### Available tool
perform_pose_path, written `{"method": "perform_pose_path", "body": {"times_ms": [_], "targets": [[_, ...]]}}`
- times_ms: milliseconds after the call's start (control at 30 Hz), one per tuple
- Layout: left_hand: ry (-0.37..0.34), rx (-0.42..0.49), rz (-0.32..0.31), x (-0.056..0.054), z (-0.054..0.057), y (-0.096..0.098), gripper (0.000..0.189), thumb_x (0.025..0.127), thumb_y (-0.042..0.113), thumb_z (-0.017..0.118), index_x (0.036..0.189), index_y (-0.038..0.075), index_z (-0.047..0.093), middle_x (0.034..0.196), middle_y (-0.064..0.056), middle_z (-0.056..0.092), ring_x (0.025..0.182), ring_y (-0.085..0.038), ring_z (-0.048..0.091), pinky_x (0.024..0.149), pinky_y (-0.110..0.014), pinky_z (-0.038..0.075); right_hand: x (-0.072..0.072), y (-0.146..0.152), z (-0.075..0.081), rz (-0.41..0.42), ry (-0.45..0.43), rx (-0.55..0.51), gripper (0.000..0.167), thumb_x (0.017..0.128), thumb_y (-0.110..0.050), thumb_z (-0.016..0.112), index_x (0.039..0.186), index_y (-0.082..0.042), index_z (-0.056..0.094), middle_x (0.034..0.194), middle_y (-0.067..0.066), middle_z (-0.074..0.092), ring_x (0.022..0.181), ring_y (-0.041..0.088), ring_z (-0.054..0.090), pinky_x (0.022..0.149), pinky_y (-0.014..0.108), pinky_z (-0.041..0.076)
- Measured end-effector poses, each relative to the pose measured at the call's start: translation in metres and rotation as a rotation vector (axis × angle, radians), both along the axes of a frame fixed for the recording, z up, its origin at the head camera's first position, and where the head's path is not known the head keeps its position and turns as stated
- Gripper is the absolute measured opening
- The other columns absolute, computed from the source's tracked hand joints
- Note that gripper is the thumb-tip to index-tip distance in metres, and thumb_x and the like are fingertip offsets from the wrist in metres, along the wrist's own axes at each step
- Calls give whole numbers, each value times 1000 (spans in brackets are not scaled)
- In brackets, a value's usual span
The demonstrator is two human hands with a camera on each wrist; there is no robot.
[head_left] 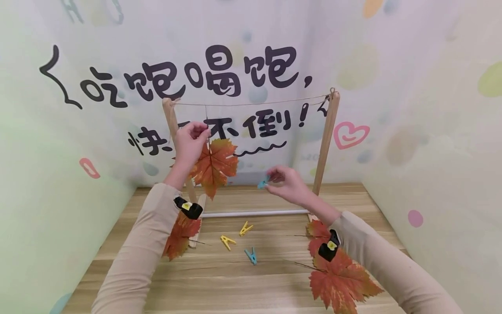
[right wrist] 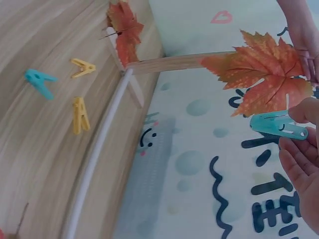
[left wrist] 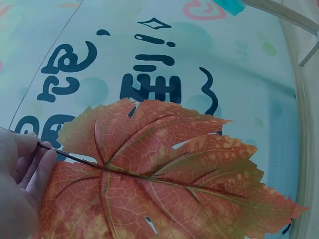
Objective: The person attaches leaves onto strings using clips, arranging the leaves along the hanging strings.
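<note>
My left hand (head_left: pixel 191 141) pinches one leaf stem (left wrist: pixel 75 158); my right hand (head_left: pixel 289 185), one blue clothespin (right wrist: pixel 271 123). Slack grip could drop either.

Table (head_left: pixel 219 283) is viewed forward-down from near side by head view. Held leaf (left wrist: pixel 149 189) is shared by wrist views, closer in left.

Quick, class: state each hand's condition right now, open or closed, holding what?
Left hand: closed, pinching the stem of an orange leaf.
Right hand: closed, holding a blue clothespin.
</note>
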State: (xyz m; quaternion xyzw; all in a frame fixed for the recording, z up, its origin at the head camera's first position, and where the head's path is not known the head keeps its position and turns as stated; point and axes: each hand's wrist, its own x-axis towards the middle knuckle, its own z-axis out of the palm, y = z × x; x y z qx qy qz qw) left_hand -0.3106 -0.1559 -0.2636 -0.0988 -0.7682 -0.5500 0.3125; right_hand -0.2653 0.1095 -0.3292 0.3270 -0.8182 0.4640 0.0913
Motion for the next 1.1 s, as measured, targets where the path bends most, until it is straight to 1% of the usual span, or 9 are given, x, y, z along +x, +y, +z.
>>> {"method": "perform_pose_path", "body": {"times_ms": [100,133,333,533,633,733,867,1000,1100], "targets": [[-6,19,20,-1,4,-1,19,83,6,64,95,-8,63,88,-20,64,63,-1,54,59,-11,47,-1,-6,17,15,-5,-26,26,72,7,68,96,10,58,91,21,63,82,30,63,76,35,52],[-12,29,25,-1,5,-2,18,83,6,64,96,-8,63,88,-20,64,63,0,54,59,-11,47,-5,-7,19,19,1,-37,26,73,7,68,96,9,58,91,20,63,83,28,63,76,33,52],[-60,47,74,1,10,-2,19,84,8,64,97,-5,64,90,-17,65,65,-1,55,59,-12,48,-13,-21,57,0,108,-107,30,75,8,66,103,11,57,92,19,63,82,26,63,74,28,52],[-83,75,73,-2,12,-3,19,83,7,64,97,-6,63,88,-14,65,65,-2,56,59,-12,48,-23,-32,91,-44,235,-150,31,79,2,66,108,9,59,97,19,64,85,24,64,74,27,52],[-91,91,65,-3,15,-2,19,83,6,64,97,-6,63,87,-13,65,65,-2,56,59,-12,48,-29,-37,105,-67,266,-177,32,80,1,65,111,7,59,99,17,64,88,22,63,77,27,52],[-96,103,59,-3,17,1,18,83,6,64,98,-6,63,88,-13,65,67,-4,56,59,-12,48,-35,-43,118,-88,263,-201,32,81,1,64,112,7,59,100,18,65,90,22,63,79,25,51],[-94,101,68,-3,18,3,17,83,5,64,97,-5,64,91,-15,64,69,-6,56,59,-12,48,-40,-54,136,-99,217,-210,33,82,-2,64,114,5,58,103,16,64,94,20,62,82,22,48],[-86,51,102,-5,16,4,18,83,7,64,97,-4,65,93,-16,65,69,-6,57,60,-12,47,-43,-65,150,-111,234,-180,33,82,-4,65,113,4,59,105,13,63,95,17,61,85,22,47],[-79,38,114,-6,15,5,18,84,8,64,97,-3,65,93,-16,65,69,-6,57,62,-13,47,-47,-71,155,-127,261,-155,31,82,-4,64,112,3,60,104,12,64,94,16,61,85,24,47]]}}
